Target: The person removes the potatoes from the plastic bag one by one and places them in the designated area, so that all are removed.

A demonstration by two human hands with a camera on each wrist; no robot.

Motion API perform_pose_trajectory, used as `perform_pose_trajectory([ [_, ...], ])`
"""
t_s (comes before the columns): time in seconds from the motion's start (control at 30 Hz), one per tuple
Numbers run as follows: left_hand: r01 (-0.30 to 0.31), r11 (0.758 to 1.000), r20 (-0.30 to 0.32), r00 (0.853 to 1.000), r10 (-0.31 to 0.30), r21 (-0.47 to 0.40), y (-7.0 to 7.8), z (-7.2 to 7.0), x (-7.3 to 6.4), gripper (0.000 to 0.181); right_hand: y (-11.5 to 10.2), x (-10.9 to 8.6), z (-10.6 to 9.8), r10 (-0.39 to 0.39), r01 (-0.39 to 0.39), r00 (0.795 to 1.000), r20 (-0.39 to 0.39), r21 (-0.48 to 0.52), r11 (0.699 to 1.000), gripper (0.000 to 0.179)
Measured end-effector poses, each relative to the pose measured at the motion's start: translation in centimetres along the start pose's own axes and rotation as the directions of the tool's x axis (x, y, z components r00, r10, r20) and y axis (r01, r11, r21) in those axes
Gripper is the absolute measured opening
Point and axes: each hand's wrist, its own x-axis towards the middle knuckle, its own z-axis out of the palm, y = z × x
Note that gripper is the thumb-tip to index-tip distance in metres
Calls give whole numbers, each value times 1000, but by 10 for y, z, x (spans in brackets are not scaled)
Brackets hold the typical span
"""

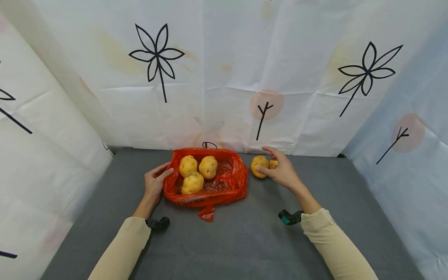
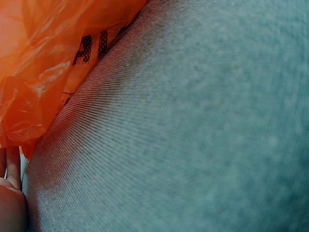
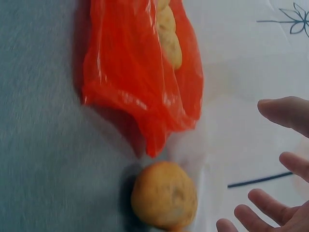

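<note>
A red plastic bag point(image 1: 227, 198) lies with its mouth spread wide, and three potatoes point(image 1: 193, 183) sit inside on its left half. My left hand point(image 1: 153, 186) holds the bag's left rim, thumb on the edge and fingers along the outer side. In the left wrist view that hand point(image 2: 12, 203) shows only at the lower left, beside the bag point(image 2: 34, 72). To the right of the bag are two more potatoes, one point(image 1: 259, 166) in plain sight and another point(image 1: 274, 163) partly hidden by my right hand point(image 1: 282, 171). The right hand hovers over them, fingers spread, holding nothing.
Everything rests on a grey cloth-covered table point(image 1: 227, 249). White fabric point(image 1: 224, 70) with printed flowers and trees hangs right behind the bag and along both sides. A dark wrist strap point(image 1: 158, 223) is on the left wrist, another point(image 1: 290, 217) on the right.
</note>
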Motion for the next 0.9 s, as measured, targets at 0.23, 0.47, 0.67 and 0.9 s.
perform_pose_trajectory([
  [0.23,4,1000,-1,1000,-4,6,0,0,1,43,-13,7,19,-30,25,998,46,106,994,73],
  [0.47,4,1000,-6,1000,-4,5,-1,1,1,42,-26,16,40,-62,54,996,65,120,991,73],
  [0.67,4,1000,-11,1000,-3,10,-2,0,1,41,-38,24,53,-89,67,990,105,194,979,71],
  [0.9,2,1000,-11,1000,-2,7,-3,0,1,41,-45,36,70,-83,49,987,137,233,971,68],
])
